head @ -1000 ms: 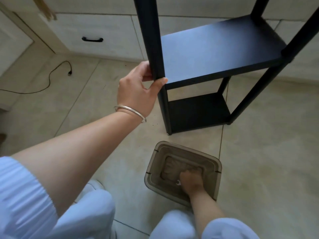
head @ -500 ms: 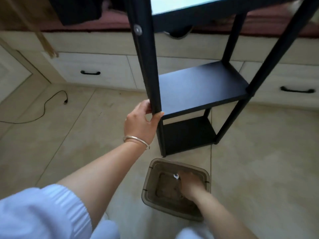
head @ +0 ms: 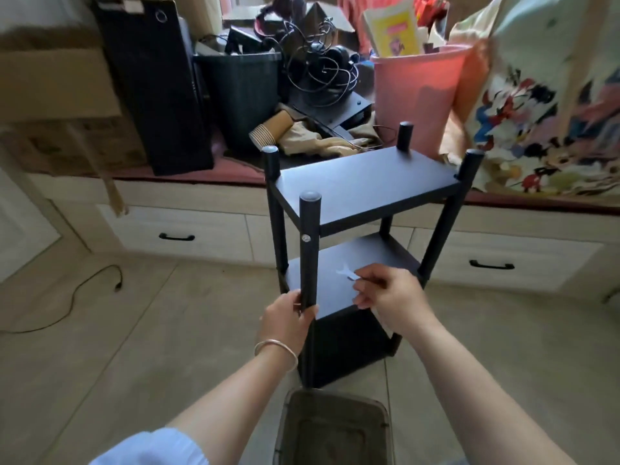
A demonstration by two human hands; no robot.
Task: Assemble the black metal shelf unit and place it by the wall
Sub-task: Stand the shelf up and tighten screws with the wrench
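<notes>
Black shelf unit (head: 365, 186) upright on tile, left hand (head: 285, 322) gripping front post (head: 308, 253), right hand (head: 389, 298) pinching wrench (head: 345, 272)

No legible text: the yellow package (head: 396, 28) at far right carries print too blurred to read

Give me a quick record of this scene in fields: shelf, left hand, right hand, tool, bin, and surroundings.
shelf: black shelf unit upright on the tile floor, three boards showing, four posts
left hand: left hand grips the near post
right hand: right hand pinches a small wrench over the middle board
screw: silver screw head on the near post
bin: brown plastic bin on the floor in front of the shelf
surroundings: drawers behind; pink bucket on the ledge above
</notes>
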